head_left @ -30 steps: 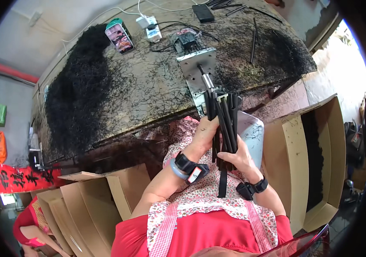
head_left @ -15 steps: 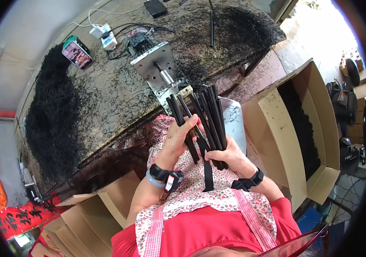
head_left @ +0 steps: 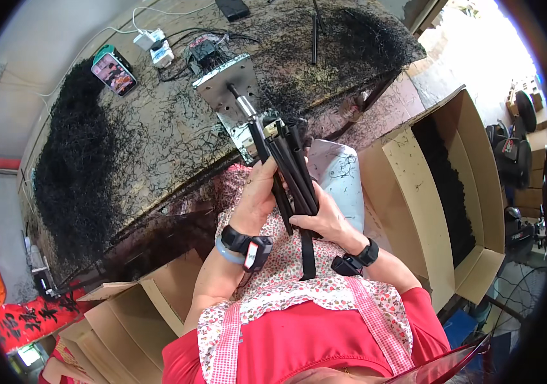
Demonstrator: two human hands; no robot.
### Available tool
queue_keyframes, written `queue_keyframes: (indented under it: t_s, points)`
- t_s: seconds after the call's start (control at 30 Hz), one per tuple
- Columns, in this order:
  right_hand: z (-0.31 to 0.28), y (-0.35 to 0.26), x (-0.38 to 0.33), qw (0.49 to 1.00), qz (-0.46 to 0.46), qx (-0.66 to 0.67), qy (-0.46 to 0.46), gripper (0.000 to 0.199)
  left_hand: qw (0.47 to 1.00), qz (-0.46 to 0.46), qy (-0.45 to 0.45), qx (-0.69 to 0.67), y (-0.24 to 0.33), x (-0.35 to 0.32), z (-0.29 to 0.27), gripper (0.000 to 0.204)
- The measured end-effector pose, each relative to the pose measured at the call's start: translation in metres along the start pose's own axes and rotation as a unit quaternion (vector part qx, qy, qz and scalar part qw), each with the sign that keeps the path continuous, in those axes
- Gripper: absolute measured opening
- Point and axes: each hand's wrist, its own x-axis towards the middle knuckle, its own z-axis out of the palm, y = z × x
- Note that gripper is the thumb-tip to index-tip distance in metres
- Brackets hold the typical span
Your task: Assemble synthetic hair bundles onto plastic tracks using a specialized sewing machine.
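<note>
A bundle of long black plastic tubes [head_left: 292, 169] fans up between my hands over my lap. My left hand [head_left: 257, 195] is closed around one or more black tubes on the left side, one of them raised with its upper end at the tip of a silver spindle [head_left: 244, 105]. That spindle sticks out of an upright metal plate [head_left: 225, 82] with a small motor [head_left: 204, 51] behind it, at the table edge. My right hand [head_left: 328, 217] grips the lower part of the bundle, thumb across it. The exact contact at the spindle is partly hidden by the tubes.
Curly black shavings [head_left: 75, 185] heap on the wooden table [head_left: 171, 137]. On it also lie a phone [head_left: 114, 73], a power adapter [head_left: 161, 56] and a loose black tube [head_left: 315, 41]. Cardboard boxes stand at right [head_left: 424, 211], holding black pieces, and at lower left [head_left: 126, 326].
Both hands have moved the tubes up and left, toward the machine. The raised tube in my left hand has come to the spindle tip, and the fanned bundle has drawn closer together.
</note>
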Motion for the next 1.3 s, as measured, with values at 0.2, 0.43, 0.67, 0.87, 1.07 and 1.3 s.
queue_keyframes:
  t_s: [0.2,0.43,0.67,0.87,1.07,1.3]
  points:
    - [-0.008,-0.034,-0.006,0.977,0.141,0.157,-0.013,0.059,0.994,-0.029,-0.041,0.094,-0.003,0.001,-0.010,0.031]
    - [-0.005,-0.037,0.003,0.965,0.154,0.211,-0.020,0.055,0.993,0.030,-0.014,0.114,0.001,0.006,-0.014,0.035]
    - [0.009,-0.006,-0.006,1.000,0.022,0.015,0.007,0.057,0.999,0.036,0.029,0.018,-0.013,0.008,0.000,0.034]
    - [-0.003,-0.031,-0.004,0.986,0.082,0.142,0.002,0.056,0.998,0.025,-0.036,0.045,-0.010,0.004,-0.008,0.031]
    - [-0.013,-0.033,0.012,0.951,0.199,0.228,-0.056,0.057,0.997,0.054,-0.046,0.020,-0.001,0.021,-0.014,0.029]
    - [0.005,-0.004,-0.004,0.999,0.046,0.013,0.009,0.056,0.981,-0.017,-0.113,-0.154,-0.007,0.012,-0.021,0.031]
